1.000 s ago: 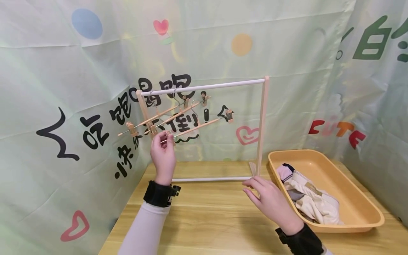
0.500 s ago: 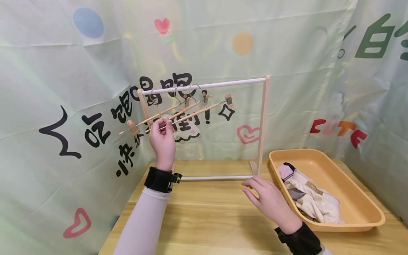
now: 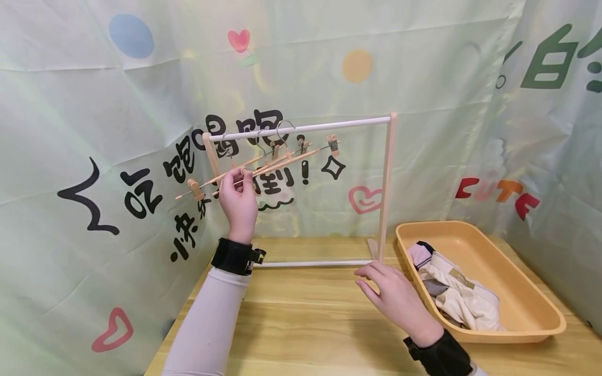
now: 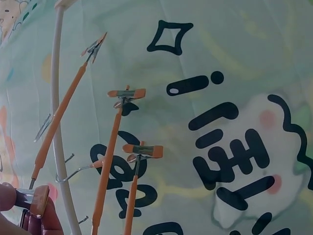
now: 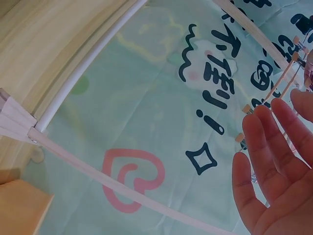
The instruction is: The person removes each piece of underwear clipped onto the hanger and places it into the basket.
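My left hand (image 3: 239, 201) pinches the near clip (image 4: 35, 200) of a wooden clip hanger (image 3: 295, 161). This hanger slants up and away, its far clip (image 3: 333, 145) bare and its wire hook (image 3: 284, 124) rising just above the rack's white rail (image 3: 340, 124). Two similar hangers (image 4: 108, 161) hang from the rail at its left part, partly behind my left hand. My right hand (image 3: 397, 297) holds nothing; its fingers are relaxed, low near the rack's right post (image 3: 388, 193). In the right wrist view its fingers are spread.
An orange tray (image 3: 527, 292) at the right holds crumpled cream and pink clothes (image 3: 463, 297). The rack's lower bar (image 3: 315, 264) runs close over the wooden table (image 3: 301, 324). A printed cloth (image 3: 301, 62) encloses the back and sides.
My left hand has raised the hanger, bringing its hook from below the rail to just above it; the near clip rose too. My right hand has barely moved.
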`<state>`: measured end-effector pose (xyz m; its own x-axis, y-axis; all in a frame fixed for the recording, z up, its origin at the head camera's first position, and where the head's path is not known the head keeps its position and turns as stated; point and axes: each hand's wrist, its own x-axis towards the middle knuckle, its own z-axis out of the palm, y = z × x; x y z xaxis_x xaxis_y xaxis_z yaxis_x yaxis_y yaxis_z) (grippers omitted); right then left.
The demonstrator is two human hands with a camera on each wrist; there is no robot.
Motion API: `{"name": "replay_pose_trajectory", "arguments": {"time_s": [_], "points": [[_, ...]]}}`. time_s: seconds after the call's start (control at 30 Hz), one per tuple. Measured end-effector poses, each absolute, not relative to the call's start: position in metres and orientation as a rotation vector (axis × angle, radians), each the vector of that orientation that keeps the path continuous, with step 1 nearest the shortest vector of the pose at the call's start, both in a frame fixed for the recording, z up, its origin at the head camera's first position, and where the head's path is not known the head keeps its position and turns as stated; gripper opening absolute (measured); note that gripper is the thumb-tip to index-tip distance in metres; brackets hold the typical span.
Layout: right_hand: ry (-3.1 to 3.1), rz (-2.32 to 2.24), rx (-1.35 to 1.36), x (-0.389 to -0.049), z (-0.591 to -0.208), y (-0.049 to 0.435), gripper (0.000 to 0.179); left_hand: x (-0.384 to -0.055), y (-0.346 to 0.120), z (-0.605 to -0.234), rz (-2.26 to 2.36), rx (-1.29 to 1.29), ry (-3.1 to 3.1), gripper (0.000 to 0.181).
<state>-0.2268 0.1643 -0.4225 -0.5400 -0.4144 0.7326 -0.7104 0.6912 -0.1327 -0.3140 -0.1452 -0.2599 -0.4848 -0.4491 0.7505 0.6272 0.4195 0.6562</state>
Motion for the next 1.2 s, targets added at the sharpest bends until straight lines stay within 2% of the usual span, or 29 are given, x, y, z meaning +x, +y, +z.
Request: {"name": "replay_pose_trajectory", "arguments": {"time_s": [1.2], "points": [[-2.196,0.567,0.876,-0.228,-0.427,0.162,0.019,-0.324,-0.143,-0.249,-1.273,-0.106,-1.708,0.028]]}}
